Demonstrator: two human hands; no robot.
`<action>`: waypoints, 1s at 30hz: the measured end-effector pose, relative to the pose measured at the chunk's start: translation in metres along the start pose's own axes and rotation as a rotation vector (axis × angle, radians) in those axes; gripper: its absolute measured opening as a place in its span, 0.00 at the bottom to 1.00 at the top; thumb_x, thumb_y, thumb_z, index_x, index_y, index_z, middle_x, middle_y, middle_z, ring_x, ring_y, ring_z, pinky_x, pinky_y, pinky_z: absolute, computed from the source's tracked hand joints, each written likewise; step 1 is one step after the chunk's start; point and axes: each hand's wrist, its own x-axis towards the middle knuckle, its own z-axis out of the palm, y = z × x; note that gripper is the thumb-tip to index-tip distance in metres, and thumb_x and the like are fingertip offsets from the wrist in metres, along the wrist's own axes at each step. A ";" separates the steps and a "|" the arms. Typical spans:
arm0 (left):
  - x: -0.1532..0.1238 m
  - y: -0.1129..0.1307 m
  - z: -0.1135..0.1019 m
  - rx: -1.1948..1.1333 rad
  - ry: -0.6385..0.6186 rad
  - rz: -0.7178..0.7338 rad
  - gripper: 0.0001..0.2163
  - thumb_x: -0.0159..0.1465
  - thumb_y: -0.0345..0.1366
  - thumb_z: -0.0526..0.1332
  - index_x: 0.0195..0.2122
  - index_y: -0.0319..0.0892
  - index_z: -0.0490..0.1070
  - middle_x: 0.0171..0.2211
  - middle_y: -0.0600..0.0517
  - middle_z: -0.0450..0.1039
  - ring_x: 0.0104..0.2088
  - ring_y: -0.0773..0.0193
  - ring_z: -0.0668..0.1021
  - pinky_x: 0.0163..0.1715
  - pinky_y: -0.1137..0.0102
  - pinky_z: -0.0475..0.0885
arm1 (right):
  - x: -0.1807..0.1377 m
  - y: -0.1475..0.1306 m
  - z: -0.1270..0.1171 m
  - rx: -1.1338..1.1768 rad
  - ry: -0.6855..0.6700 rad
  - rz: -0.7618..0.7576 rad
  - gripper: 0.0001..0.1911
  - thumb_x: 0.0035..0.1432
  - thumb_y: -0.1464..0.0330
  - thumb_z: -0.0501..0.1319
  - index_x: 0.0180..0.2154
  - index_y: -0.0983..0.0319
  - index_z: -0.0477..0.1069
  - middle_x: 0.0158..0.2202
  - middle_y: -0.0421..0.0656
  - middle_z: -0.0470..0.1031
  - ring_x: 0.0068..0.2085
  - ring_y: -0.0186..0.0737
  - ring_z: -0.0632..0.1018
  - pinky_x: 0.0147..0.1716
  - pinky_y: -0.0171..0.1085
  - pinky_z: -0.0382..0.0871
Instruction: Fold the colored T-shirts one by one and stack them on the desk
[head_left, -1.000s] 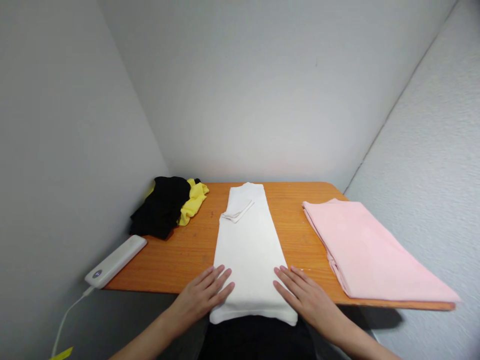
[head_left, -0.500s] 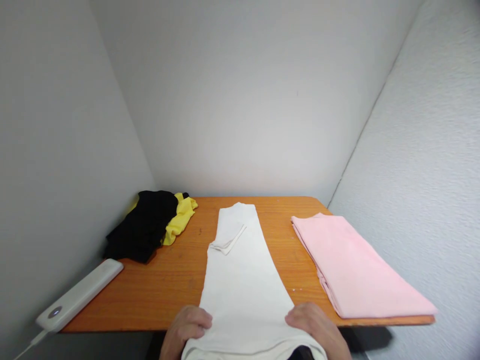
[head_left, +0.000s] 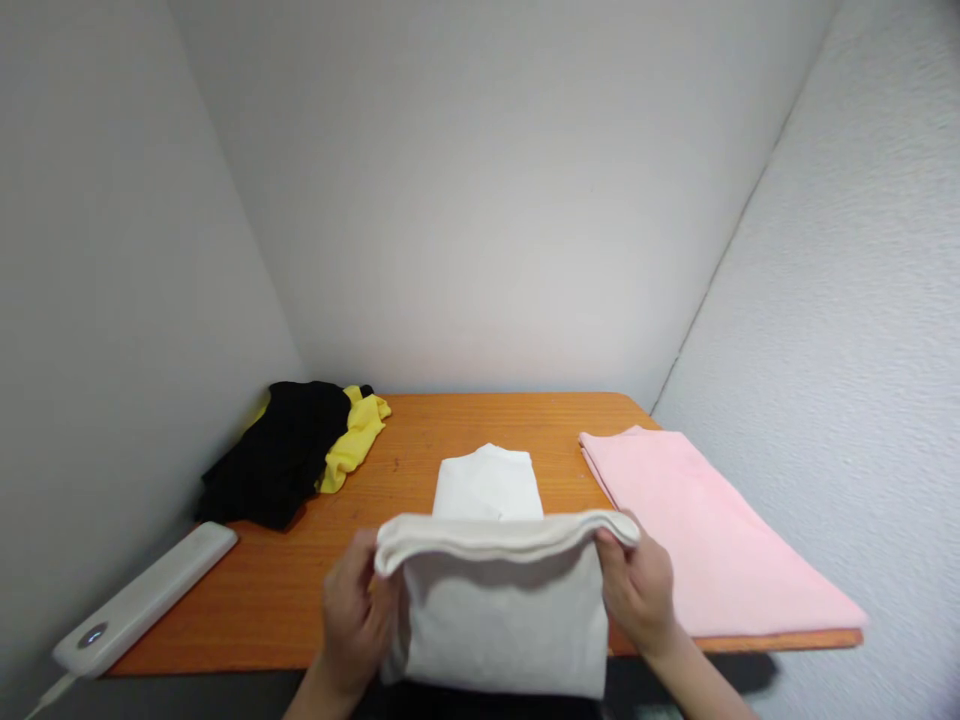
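A white garment (head_left: pixel 491 480), folded into a long strip, lies along the middle of the orange table (head_left: pixel 420 440). Its near end is lifted off the table and curls over toward the far end. My left hand (head_left: pixel 352 615) is closed on the lifted end's left corner. At the right corner my right hand (head_left: pixel 637 590) grips the same end. The lifted cloth hides the middle of the strip, and only its far end shows flat on the wood.
A folded pink cloth (head_left: pixel 705 530) lies at the table's right side. A black garment (head_left: pixel 277 455) and a yellow one (head_left: pixel 356 440) are heaped at the back left. A white power bank (head_left: pixel 142 600) sits at the near left corner. Walls close in on three sides.
Both hands went from lying flat on the white garment's near end to gripping it, then raised that end and carried it toward the far end. The camera tilted up.
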 end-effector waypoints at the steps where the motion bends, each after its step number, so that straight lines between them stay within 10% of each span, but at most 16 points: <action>1: 0.020 -0.004 0.009 -0.006 -0.003 -0.025 0.14 0.70 0.45 0.49 0.43 0.42 0.68 0.32 0.54 0.72 0.31 0.67 0.74 0.30 0.73 0.70 | 0.021 0.004 0.014 0.007 -0.013 0.041 0.21 0.69 0.55 0.45 0.34 0.59 0.69 0.24 0.44 0.71 0.26 0.42 0.73 0.26 0.37 0.66; 9: 0.124 -0.079 0.101 0.427 -0.415 -0.385 0.16 0.70 0.42 0.47 0.39 0.39 0.70 0.38 0.43 0.77 0.40 0.56 0.78 0.39 0.67 0.68 | 0.100 0.059 0.119 -0.505 -0.574 0.317 0.27 0.71 0.57 0.40 0.48 0.68 0.70 0.40 0.56 0.77 0.44 0.47 0.78 0.41 0.38 0.68; 21: 0.110 -0.120 0.122 0.554 -0.470 -0.338 0.22 0.71 0.44 0.42 0.39 0.39 0.73 0.41 0.40 0.78 0.42 0.52 0.79 0.39 0.65 0.68 | 0.083 0.086 0.155 -0.600 -0.523 0.352 0.27 0.71 0.57 0.42 0.44 0.67 0.73 0.37 0.56 0.78 0.41 0.49 0.80 0.39 0.40 0.69; 30: 0.113 -0.111 0.115 0.572 -0.446 -0.374 0.18 0.70 0.44 0.46 0.42 0.39 0.72 0.39 0.44 0.79 0.40 0.57 0.80 0.37 0.69 0.68 | 0.088 0.075 0.137 -0.586 -0.461 0.348 0.25 0.72 0.59 0.40 0.49 0.69 0.68 0.38 0.56 0.77 0.42 0.48 0.78 0.41 0.41 0.67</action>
